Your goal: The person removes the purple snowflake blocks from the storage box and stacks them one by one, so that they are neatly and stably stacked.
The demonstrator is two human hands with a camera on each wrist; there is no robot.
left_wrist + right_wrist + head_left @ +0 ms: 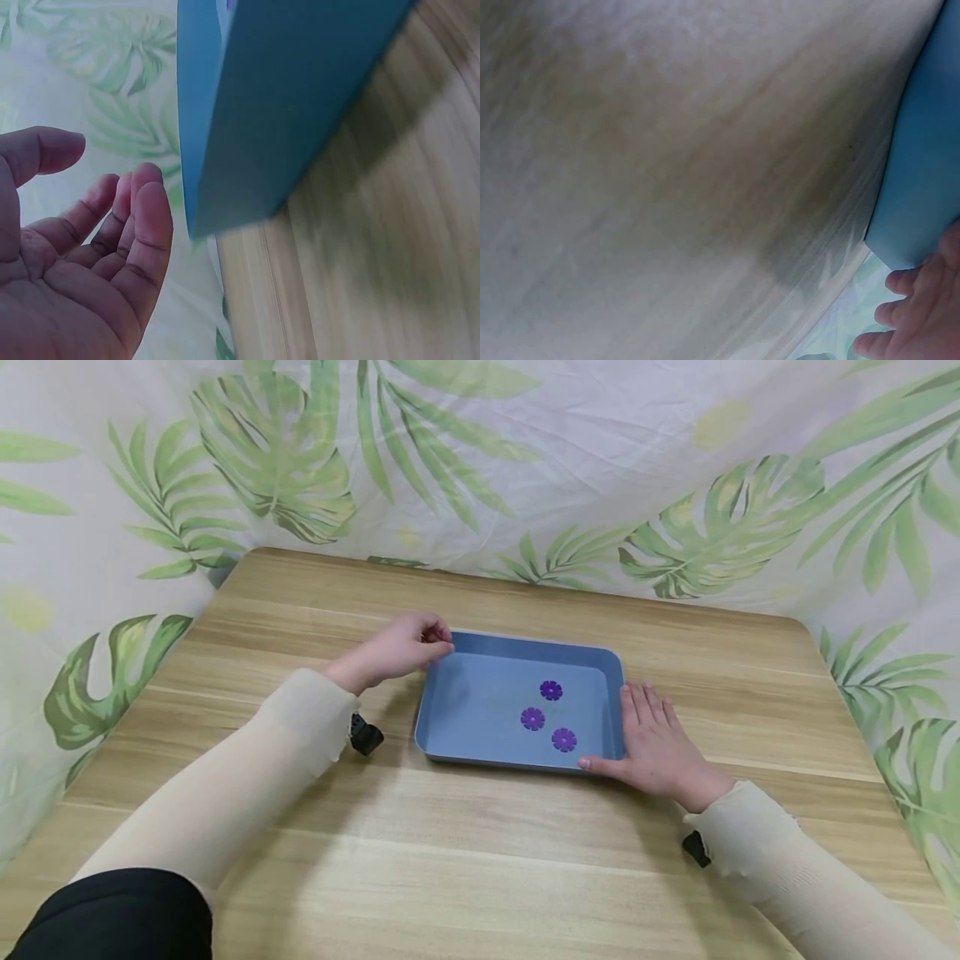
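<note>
A blue rectangular tray (476,710) lies on the wooden table, and three purple notched discs (532,719) are in its right half. At the tray's far left corner is my left hand (408,645). In the left wrist view that hand's fingers (150,232) are loosely bent, the thumb stands apart from them, and nothing is between them. My right hand (660,747) rests against the tray's right side with straight fingers, its thumb along the front right corner. The right wrist view catches those fingers (911,311) beside the tray's blue wall (919,165).
Wood-grain tabletop (450,852) surrounds the tray. Behind the table hangs a white cloth (592,452) printed with green leaves. A small black device (365,735) sits at the left wrist and another black device (696,848) at the right.
</note>
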